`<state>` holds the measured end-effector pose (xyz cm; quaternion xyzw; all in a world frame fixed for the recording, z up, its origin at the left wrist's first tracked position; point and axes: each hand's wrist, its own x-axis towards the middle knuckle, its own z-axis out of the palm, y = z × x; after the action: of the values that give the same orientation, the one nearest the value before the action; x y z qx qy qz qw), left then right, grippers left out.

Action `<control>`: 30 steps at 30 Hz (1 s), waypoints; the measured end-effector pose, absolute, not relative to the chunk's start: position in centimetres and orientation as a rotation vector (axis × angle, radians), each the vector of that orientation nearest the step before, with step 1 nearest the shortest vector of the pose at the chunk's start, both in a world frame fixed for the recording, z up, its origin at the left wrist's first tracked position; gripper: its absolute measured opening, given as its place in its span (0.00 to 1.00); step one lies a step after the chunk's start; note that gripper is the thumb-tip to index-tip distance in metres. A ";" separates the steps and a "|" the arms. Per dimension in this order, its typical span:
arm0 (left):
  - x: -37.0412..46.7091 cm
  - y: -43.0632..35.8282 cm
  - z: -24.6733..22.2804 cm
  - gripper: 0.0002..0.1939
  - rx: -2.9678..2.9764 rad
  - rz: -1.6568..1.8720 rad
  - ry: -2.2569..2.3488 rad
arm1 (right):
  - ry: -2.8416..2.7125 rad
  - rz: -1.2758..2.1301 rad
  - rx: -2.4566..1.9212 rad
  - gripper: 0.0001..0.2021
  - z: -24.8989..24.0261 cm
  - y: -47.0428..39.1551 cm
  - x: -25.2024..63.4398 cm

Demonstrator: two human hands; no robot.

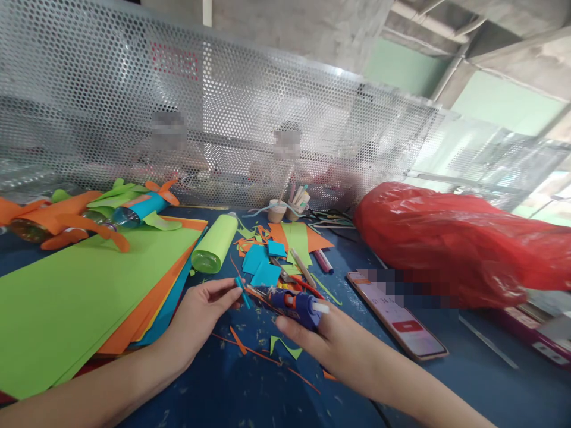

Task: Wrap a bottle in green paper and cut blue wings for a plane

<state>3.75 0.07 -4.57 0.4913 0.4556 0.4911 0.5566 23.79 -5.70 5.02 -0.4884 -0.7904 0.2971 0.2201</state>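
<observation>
In my left hand (209,306), between thumb and fingertips, is a small blue paper strip (243,293). My right hand (314,336) grips a dark blue hot glue gun (292,302), a white glue stick jutting from its back end. The gun's nozzle points left and lies close to the strip; whether they touch I cannot tell. Just beyond both hands are blue paper pieces (266,274). A bottle wrapped in light green paper (216,242) lies on its side past my left hand.
Stacked coloured sheets (102,273) cover the left of the blue table (187,398). Paper-wrapped bottles (75,214) lie behind them. A phone (397,315) and a red plastic bag (437,238) are on the right. Pen cups (277,211) stand before a perforated metal screen (250,119), people behind it.
</observation>
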 end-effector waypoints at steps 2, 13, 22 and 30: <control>3.8 0.0 -4.4 0.13 1.167 1.151 1.070 | -2.184 0.824 -1.348 0.19 5.0 -5.7 23.8; 3.9 -0.2 -4.1 0.11 1.200 1.143 1.088 | -2.163 0.766 -1.362 0.18 4.5 -5.3 23.9; 3.7 0.2 -4.8 0.12 1.110 1.196 1.097 | -2.219 0.810 -1.316 0.19 5.1 -5.5 24.0; 3.7 0.2 -4.8 0.13 1.025 1.226 1.082 | -2.246 0.813 -1.358 0.17 5.3 -5.5 24.1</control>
<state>3.70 0.25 -4.85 0.4366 0.4610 0.5221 0.5694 24.11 -5.46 5.25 -0.4848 -0.8016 0.2902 0.1957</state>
